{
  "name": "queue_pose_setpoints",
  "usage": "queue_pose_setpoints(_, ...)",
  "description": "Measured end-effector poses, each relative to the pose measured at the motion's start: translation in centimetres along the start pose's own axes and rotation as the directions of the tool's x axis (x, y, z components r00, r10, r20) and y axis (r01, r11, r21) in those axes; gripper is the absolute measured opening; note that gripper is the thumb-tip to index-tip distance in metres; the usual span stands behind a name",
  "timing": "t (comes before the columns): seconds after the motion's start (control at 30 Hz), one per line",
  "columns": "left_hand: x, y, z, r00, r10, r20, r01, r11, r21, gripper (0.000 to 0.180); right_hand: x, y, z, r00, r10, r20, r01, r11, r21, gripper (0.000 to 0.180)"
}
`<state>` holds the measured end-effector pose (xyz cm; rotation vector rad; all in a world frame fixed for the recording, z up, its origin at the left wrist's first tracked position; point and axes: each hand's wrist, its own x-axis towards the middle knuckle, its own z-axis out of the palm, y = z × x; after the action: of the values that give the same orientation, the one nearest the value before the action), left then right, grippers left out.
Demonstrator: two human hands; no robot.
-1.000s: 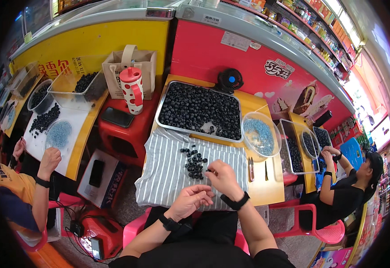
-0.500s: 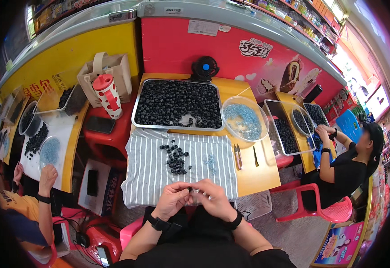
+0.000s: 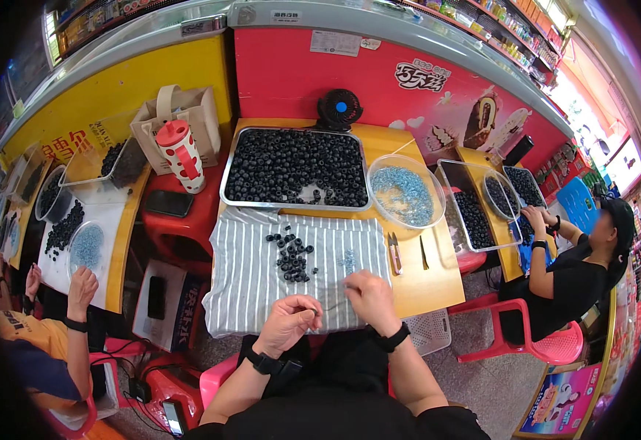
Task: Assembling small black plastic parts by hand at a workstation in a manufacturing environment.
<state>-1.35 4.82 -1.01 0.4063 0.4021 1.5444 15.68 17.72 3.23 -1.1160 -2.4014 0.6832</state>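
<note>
My left hand (image 3: 291,323) is closed in a pinch above the near edge of a grey-and-white striped cloth (image 3: 243,290). A small black part (image 3: 315,311) shows at its fingertips. My right hand (image 3: 373,299) is over the cloth's near right side, fingers bent and drawn together; what they hold, if anything, is hidden. Just beyond its fingertips lies a small cluster of clear bluish pieces (image 3: 347,260). Left of that, a loose pile of black ring-shaped parts (image 3: 293,260) rests on the cloth.
Behind the cloth stand a metal tray (image 3: 225,176) of black parts and a round clear tub (image 3: 439,192) of bluish pieces. Small snips (image 3: 395,257) and tweezers (image 3: 424,253) lie at right. A black fan (image 3: 339,110) stands behind. Co-workers sit on both sides.
My right hand has parted from the left and moved right and farther out, toward the clear bluish pieces. The left stays near its place, still pinching. The whole view has shifted slightly.
</note>
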Motion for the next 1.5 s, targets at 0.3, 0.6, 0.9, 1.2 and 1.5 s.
queue_pose_setpoints(0.3,0.1,0.1,0.1,1.0,0.004,-0.012,-0.004,1.0,0.021,0.011,-0.8,0.0,-0.3,0.989,0.134,-0.066,-0.12,0.976,0.183,0.018)
queue_pose_setpoints(0.6,0.0,0.1,0.4,0.998,0.032,-0.053,-0.03,0.999,0.042,0.011,0.8,-1.6,0.3,1.0,-0.012,-0.003,0.012,0.999,-0.03,0.013)
queue_pose_setpoints(0.9,-0.2,-0.6,-0.5,0.998,0.044,-0.046,-0.046,0.998,-0.038,0.015,0.3,-1.8,0.5,0.998,-0.049,0.046,0.05,0.998,-0.028,0.006)
queue_pose_setpoints(1.2,-0.2,-0.3,0.4,0.994,0.049,-0.098,-0.049,0.999,0.008,0.013,-0.8,-3.1,0.6,0.995,-0.05,0.083,0.035,0.984,0.176,0.007)
queue_pose_setpoints(1.5,-0.2,-0.7,-0.2,0.987,0.069,-0.146,-0.074,0.997,-0.029,0.014,-2.7,-6.2,1.7,0.986,-0.162,-0.032,0.149,0.785,0.601,0.009)
